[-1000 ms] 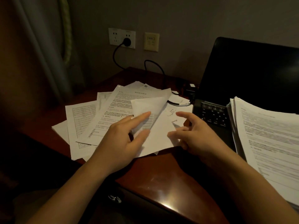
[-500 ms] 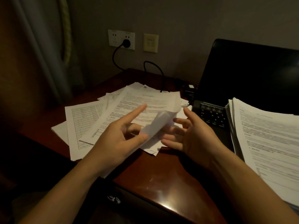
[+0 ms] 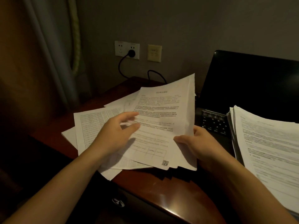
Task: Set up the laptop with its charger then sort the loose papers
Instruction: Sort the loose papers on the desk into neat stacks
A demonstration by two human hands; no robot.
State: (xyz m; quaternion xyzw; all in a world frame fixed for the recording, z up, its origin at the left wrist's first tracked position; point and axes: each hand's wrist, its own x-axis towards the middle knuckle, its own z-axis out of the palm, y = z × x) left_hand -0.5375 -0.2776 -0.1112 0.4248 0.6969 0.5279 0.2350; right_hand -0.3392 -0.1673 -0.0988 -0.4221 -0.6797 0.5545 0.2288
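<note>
A small bundle of printed papers (image 3: pixel 163 120) is lifted off the desk and tilted up toward the laptop. My right hand (image 3: pixel 200 146) grips its right edge, thumb on top. My left hand (image 3: pixel 116 135) hovers over the bundle's left side with fingers extended and blurred. More loose sheets (image 3: pixel 90 126) lie spread on the desk underneath. The open black laptop (image 3: pixel 249 88) stands at the right with a dark screen. A neat stack of papers (image 3: pixel 267 149) lies across its keyboard. The black charger cable (image 3: pixel 123 67) runs from the wall socket (image 3: pixel 127 50) down behind the papers.
The dark wooden desk (image 3: pixel 169 189) has a rounded front edge and a drawer pull (image 3: pixel 118 202) below it. A curtain (image 3: pixel 48 54) hangs at the left. A beige wall plate (image 3: pixel 154 53) sits beside the socket.
The right hand has taken hold of several sheets and raised them from the pile. The left hand let go of the small folded sheet and now hovers over the bundle.
</note>
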